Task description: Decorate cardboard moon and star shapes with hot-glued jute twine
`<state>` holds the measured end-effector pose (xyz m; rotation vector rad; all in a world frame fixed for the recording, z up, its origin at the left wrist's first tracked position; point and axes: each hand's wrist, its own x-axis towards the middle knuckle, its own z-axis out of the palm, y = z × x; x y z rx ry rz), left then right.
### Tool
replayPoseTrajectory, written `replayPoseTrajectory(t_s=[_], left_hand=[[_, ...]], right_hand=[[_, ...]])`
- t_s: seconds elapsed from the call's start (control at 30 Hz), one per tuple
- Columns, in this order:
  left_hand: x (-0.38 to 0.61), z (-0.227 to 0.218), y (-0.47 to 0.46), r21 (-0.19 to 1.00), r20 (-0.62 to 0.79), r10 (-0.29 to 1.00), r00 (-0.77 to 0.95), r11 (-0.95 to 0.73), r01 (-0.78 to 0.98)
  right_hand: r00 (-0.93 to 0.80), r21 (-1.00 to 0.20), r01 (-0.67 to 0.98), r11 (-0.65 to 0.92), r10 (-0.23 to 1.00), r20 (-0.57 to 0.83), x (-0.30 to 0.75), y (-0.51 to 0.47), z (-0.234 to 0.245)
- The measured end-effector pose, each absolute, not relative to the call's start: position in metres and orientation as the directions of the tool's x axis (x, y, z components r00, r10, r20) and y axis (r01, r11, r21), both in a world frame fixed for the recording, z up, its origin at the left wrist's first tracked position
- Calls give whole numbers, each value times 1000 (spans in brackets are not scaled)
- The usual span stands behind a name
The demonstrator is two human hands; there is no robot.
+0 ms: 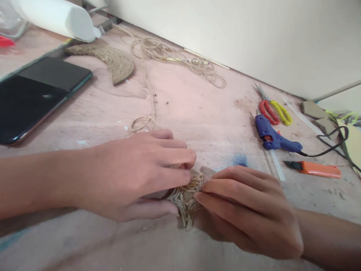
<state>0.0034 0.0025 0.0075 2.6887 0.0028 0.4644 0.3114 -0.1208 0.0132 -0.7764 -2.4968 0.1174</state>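
A small star-shaped piece covered in rows of jute twine (184,210) lies near the table's front, between my hands. My left hand (135,173) grips its left side, thumb below and fingers curled over the upper edge. From the right, my right hand (248,207) pinches the star's right part with the fingertips. Part of the star is hidden under the fingers. A strand of jute twine (153,101) runs from the back of the table down to a loop just behind my left hand.
At the right lie a blue glue gun (278,141), red-and-yellow scissors (272,109) and an orange box cutter (321,169). A twine-covered crescent (118,62), a phone (42,94) and a white bottle (62,19) are at the left. Tangled twine (158,49) lies along the wall.
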Motion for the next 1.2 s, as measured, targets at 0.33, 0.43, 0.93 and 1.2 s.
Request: replayPoseTrajectory(t_s=[0.33, 0.43, 0.93, 1.2], left_hand=[[4, 9, -1, 404, 327, 93, 940, -913, -50], [5, 9, -1, 401, 335, 98, 937, -915, -48], [4, 5, 0, 396, 368, 106, 924, -917, -53], [5, 7, -1, 383, 356, 96, 929, -922, -51]], right_hand=[[-706, -196, 510, 838, 538, 461, 308, -121, 12], [-714, -144, 510, 848, 511, 479, 309, -123, 12], [-692, -160, 514, 843, 517, 503, 315, -125, 14], [-610, -346, 518, 783, 621, 492, 322, -110, 21]])
